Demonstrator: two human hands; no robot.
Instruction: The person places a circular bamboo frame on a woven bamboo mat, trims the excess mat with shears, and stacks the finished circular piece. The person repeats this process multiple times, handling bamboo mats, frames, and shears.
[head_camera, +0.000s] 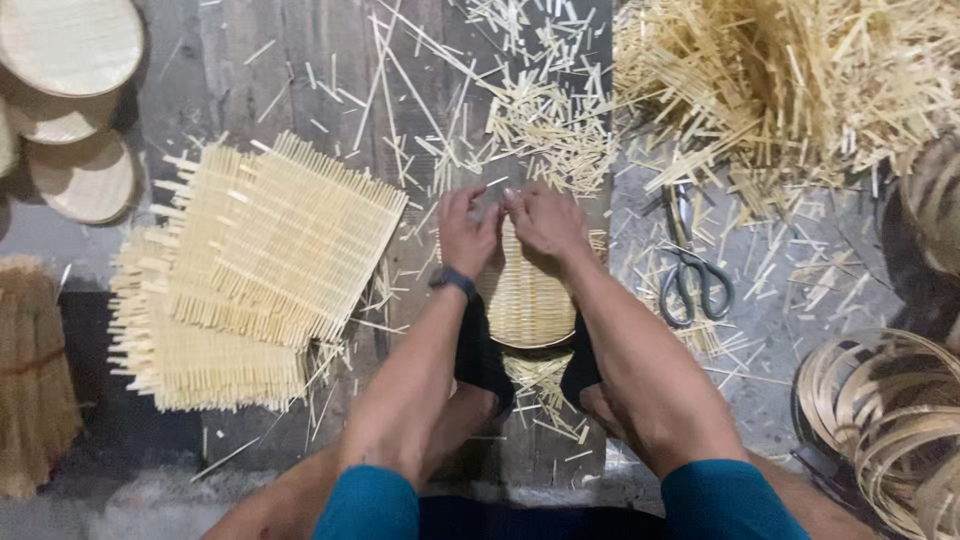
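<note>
A round woven bamboo piece (525, 305) is held on the floor in the middle of the view, pinned at its near edge between two feet in dark socks (482, 360). The left hand (466, 232) is curled over the far-left edge of the woven piece, fingers bent down and closed on the weave or a strip there; exactly what is pinched cannot be told. A dark band is worn on the left wrist (455, 281). The right hand (545, 222) is set just beside the left one, touching it at the fingertips, and is likewise closed down on the far edge of the woven piece. Both forearms are stretched forward from blue sleeves (368, 505).

A stack of square woven mats (265, 240) with loose strip ends is laid to the left, well apart from the hands. Round woven discs (70, 45) are stacked at far left. Scissors (690, 270) are laid on the floor to the right of the right hand, near it but not touching. A large heap of cut bamboo strips (800, 80) is piled at far right, and short offcuts (545, 120) are scattered just beyond the hands. Coiled bamboo hoops (890, 420) are seen at near right. A bundle of darker sticks (35, 370) is placed at the near left edge.
</note>
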